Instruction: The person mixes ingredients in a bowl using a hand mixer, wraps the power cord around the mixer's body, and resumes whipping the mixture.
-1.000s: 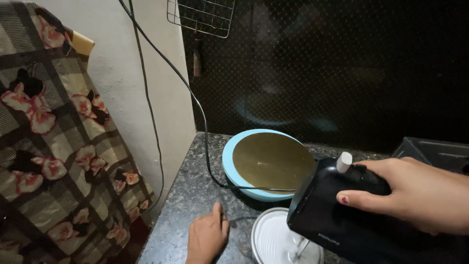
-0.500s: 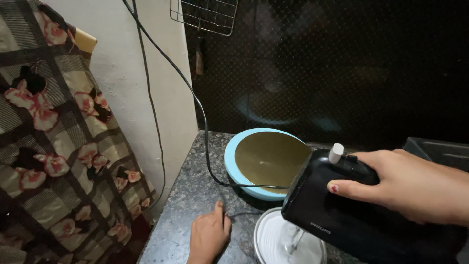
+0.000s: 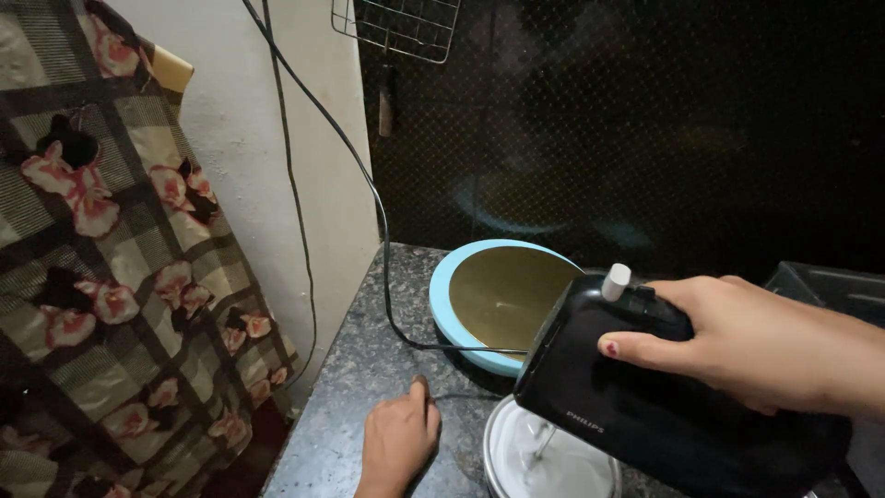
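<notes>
Head-camera view: a black hand mixer (image 3: 645, 406) is gripped by the right hand (image 3: 756, 341), the fingers wrapped closed over its handle and the thumb laid along the near side, just behind the white button (image 3: 616, 281) on top. Directly below the grip, metal beaters (image 3: 539, 447) are seen dipping into a white bowl (image 3: 516, 461) — white contents are visible inside, though the beaters are partly hidden by the mixer body.

To the left of the grip and lower, the left hand (image 3: 398, 443) is rested on the dark speckled counter (image 3: 369, 369), fingers loosely curled, nothing clearly held; it is just beside the bowl's rim, and whether it touches the rim cannot be told. A black cord (image 3: 383, 258) is run from the mixer's front across the counter and up the white wall (image 3: 230, 138).

Beyond the grip, up and to the left, a round turntable (image 3: 502, 300) with a light blue rim and a gold top is set on the counter, close to the mixer's nose. Farther left of everything a checked, flowered cloth (image 3: 111, 277) is hung — well apart from both hands. A wire rack (image 3: 396, 23) is fixed high on the dark tiled wall.
</notes>
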